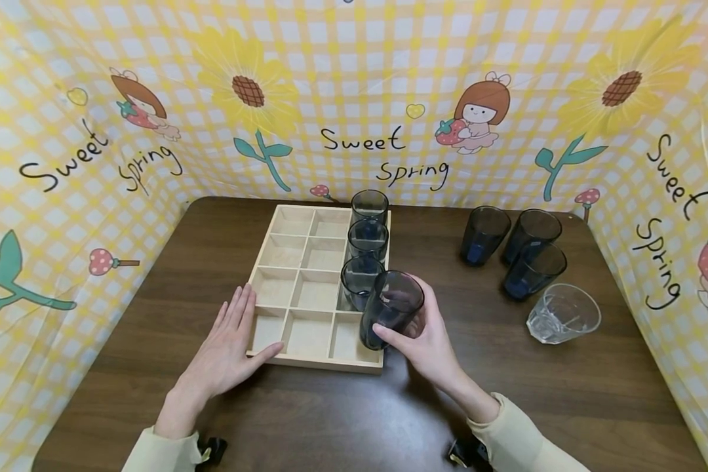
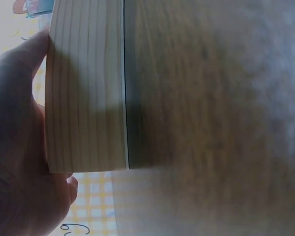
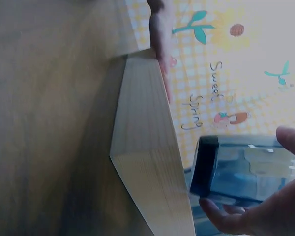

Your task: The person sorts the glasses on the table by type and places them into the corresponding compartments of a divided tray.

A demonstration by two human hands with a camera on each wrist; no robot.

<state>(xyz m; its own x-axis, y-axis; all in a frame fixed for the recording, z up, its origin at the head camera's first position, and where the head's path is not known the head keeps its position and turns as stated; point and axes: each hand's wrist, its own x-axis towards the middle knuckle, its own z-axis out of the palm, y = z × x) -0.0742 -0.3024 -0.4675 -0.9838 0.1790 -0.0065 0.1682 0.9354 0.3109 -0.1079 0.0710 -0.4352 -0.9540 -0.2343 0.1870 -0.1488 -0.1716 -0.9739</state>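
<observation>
A yellow-and-white checked printed cloth [image 1: 360,59] surrounds a dark brown wooden table [image 1: 324,419], where a pale wooden divided tray [image 1: 324,364] lies. The left hand [image 1: 227,357], fingers straight and thumb spread, rests against its near-left corner; the right hand [image 1: 433,341] curls round a smoky dark tumbler [image 1: 392,305], tilted above the near-right compartment. Three matching tumblers [image 1: 368,237] fill the right column behind; three more [image 1: 486,237] stand right, near a clear faceted glass [image 1: 560,318].

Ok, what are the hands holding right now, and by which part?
The right hand holds a dark glass by its side wall, between thumb and fingers. The left hand grips nothing; it rests against the divided tray.
</observation>
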